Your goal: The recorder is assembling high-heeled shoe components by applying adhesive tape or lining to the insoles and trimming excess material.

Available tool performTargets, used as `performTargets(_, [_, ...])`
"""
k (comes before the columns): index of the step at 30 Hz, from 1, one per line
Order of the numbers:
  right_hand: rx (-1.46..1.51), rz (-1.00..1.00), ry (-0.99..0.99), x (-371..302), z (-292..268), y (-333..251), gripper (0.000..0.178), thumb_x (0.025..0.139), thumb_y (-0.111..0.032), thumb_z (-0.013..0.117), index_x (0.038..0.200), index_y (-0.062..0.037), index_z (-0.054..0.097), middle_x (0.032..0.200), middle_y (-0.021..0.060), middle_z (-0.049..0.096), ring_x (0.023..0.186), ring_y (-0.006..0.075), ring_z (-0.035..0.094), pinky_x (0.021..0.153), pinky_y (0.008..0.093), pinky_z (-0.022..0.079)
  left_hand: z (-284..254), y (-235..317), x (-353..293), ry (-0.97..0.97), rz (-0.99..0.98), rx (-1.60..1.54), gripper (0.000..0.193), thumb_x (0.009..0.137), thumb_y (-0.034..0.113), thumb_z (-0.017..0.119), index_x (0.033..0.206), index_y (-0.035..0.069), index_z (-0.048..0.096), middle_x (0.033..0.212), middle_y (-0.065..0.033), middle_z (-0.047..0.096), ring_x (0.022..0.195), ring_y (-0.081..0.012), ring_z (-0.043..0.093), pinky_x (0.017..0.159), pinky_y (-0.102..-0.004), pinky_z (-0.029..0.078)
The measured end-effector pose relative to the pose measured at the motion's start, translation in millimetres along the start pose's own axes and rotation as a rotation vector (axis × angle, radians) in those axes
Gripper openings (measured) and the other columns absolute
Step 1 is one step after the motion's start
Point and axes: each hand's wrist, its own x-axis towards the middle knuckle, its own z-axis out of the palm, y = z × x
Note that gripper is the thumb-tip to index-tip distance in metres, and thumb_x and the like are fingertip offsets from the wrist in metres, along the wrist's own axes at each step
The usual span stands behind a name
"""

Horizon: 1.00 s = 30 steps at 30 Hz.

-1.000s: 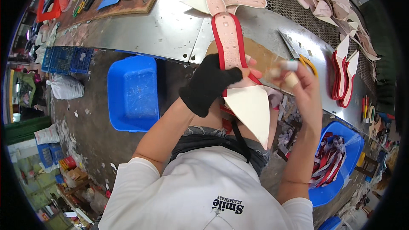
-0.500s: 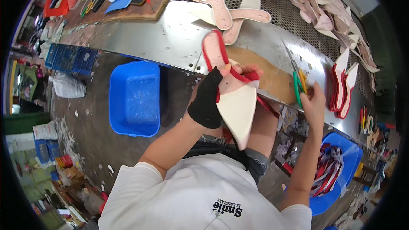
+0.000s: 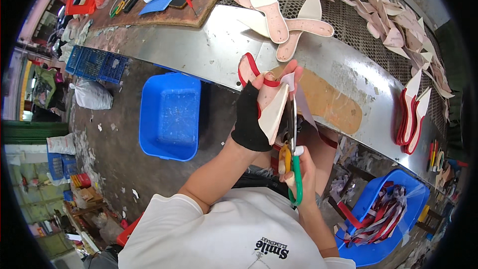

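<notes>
My left hand [image 3: 250,119], in a black fingerless glove, grips a pointed shoe piece [image 3: 273,114] with a white toe, pink insole and red edging. Its toe end is turned down toward me. A pale strip [image 3: 305,108] hangs from the shoe piece, its upper end at my left fingers. In my right hand [image 3: 307,172] are scissors [image 3: 293,137] with one green and one yellow handle loop. The scissor blades point up along the right side of the shoe piece, close to the strip; whether they touch it I cannot tell.
A metal bench [image 3: 219,42] bears a tan sheet [image 3: 331,99], loose shoe pieces [image 3: 274,17] and a red-edged stack [image 3: 411,114]. A mesh surface [image 3: 343,20] lies behind. Blue bins stand left [image 3: 170,117] and right [image 3: 358,246], the right one holding strips.
My right hand has brought the scissors from the bench to the shoe piece. My left hand has tilted the shoe piece, and its fingers now hold up the strip's end.
</notes>
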Motion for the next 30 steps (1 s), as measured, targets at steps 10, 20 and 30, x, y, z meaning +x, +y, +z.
performTargets(10, [-0.225, -0.146, 0.253, 9, -4, -17, 0.033, 0.074, -0.005, 0.077, 0.094, -0.0037, 0.051, 0.081, 0.0022, 0.062, 0.072, 0.0074, 0.059, 0.062, 0.0215, 0.047, -10, -3, -1, 0.028, 0.078, 0.238, 0.018, 0.092, 0.028, 0.053, 0.091, 0.01, 0.056, 0.137, -0.0155, 0.046, 0.116, -0.0257, 0.052, 0.094, -0.0395, 0.047])
performTargets(20, [-1.634, -0.9, 0.59, 57, -74, -91, 0.027, 0.091, -0.022, 0.062, 0.099, 0.0034, 0.06, 0.081, 0.0029, 0.062, 0.068, 0.0103, 0.054, 0.064, 0.0236, 0.044, -4, -26, -5, 0.202, 0.129, 0.627, 0.026, 0.093, 0.028, 0.054, 0.096, 0.003, 0.057, 0.096, -0.0069, 0.06, 0.091, -0.0153, 0.059, 0.079, -0.0308, 0.049])
performTargets(30, [-0.484, -0.492, 0.324, 44, -51, -102, 0.033, 0.094, -0.024, 0.055, 0.081, 0.0041, 0.066, 0.068, 0.0023, 0.06, 0.06, 0.0077, 0.053, 0.053, 0.0219, 0.04, 25, -19, -10, 0.087, 0.055, 0.885, 0.025, 0.091, 0.024, 0.06, 0.101, 0.001, 0.061, 0.089, -0.003, 0.064, 0.08, -0.0092, 0.058, 0.072, -0.0258, 0.046])
